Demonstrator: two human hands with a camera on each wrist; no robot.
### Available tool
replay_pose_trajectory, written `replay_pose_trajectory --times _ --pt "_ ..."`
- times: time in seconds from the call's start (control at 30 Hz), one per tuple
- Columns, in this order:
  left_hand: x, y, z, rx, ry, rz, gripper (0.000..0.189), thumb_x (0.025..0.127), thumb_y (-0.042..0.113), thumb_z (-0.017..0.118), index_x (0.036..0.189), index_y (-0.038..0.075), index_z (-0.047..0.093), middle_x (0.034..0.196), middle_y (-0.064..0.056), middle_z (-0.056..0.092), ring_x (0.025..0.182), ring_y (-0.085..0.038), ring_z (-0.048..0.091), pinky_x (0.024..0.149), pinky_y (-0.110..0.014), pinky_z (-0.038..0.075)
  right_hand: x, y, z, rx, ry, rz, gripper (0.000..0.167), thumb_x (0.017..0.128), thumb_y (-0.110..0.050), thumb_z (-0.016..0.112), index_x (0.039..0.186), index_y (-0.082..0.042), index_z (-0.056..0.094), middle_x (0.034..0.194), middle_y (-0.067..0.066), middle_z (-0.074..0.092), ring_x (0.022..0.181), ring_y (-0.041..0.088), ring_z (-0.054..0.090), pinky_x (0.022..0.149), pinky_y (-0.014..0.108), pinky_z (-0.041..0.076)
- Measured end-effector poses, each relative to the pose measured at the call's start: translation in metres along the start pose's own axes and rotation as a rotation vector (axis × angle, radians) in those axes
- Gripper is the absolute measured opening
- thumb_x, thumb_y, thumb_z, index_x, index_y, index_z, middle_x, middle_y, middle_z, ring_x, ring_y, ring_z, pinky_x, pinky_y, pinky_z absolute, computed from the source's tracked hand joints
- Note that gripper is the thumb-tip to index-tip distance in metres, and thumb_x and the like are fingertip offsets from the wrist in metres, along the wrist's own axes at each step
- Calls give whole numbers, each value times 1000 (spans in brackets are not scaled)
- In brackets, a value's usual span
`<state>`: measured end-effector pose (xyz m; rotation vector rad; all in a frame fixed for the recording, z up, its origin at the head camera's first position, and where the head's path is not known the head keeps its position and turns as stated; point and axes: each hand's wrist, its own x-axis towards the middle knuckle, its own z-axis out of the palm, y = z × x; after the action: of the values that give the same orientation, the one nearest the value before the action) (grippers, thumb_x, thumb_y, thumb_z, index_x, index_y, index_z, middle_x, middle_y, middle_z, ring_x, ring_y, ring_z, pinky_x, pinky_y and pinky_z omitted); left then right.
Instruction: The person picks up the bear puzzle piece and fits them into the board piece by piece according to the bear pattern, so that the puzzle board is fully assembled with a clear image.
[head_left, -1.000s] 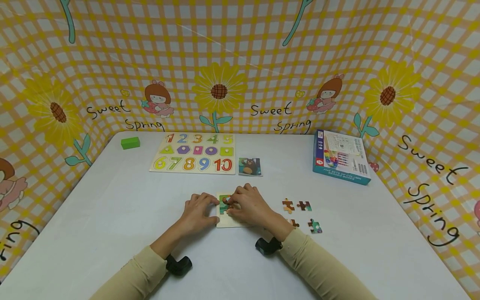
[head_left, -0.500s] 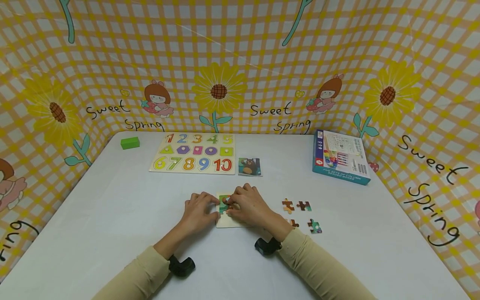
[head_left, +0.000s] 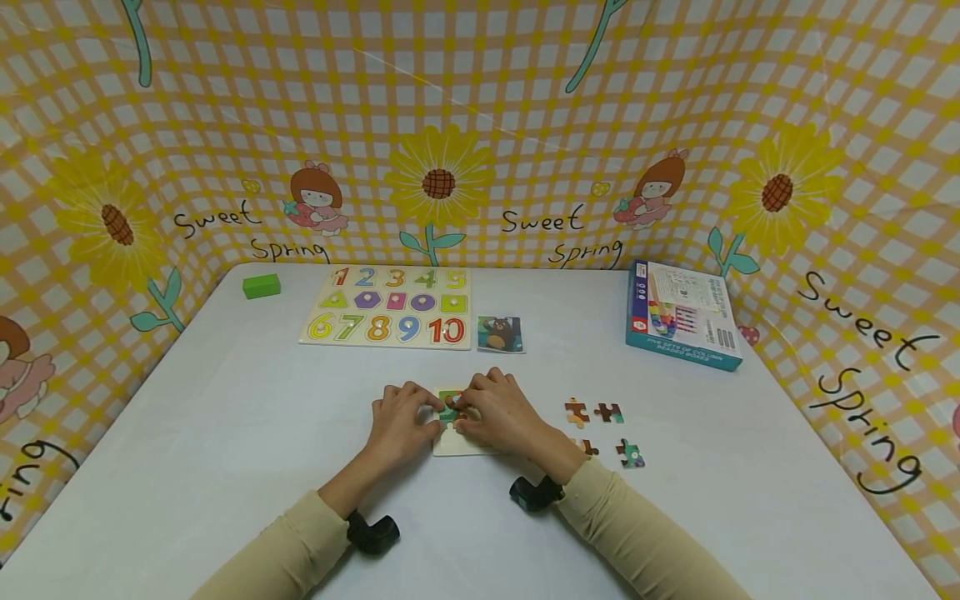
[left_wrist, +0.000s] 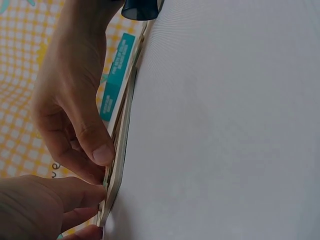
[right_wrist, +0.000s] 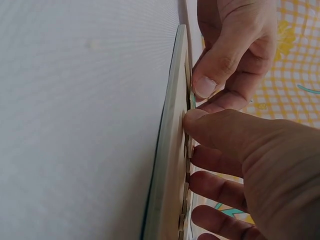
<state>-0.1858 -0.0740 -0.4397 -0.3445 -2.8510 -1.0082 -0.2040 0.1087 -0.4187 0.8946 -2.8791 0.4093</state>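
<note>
Fingers spread, tips resting on the joined pieces (head_left: 448, 415) of the puzzle board (head_left: 452, 444): left hand (head_left: 400, 427) at its left edge, right hand (head_left: 504, 415) arched across it. Loose pieces (head_left: 609, 412) lie rightward, nearer the right hand, whose wrist partly hides one; the bear card (head_left: 500, 334) sits beyond.

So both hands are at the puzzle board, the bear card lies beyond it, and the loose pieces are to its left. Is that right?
Not quite: the loose pieces lie to the right of the board, as the head view shows. The left hand and right hand are at the board, and the bear card lies beyond it.
</note>
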Motion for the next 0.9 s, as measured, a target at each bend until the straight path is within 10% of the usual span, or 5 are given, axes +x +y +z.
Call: replay_pose_trajectory --times 0.9 --pt "-1 4 1 29 3 -5 12 77 20 72 88 17 69 102 -4 59 104 -28 45 85 -49 30 -1 0 1 30 0 9 22 79 -33 74 93 -16 73 92 0 62 87 18 45 79 37 37"
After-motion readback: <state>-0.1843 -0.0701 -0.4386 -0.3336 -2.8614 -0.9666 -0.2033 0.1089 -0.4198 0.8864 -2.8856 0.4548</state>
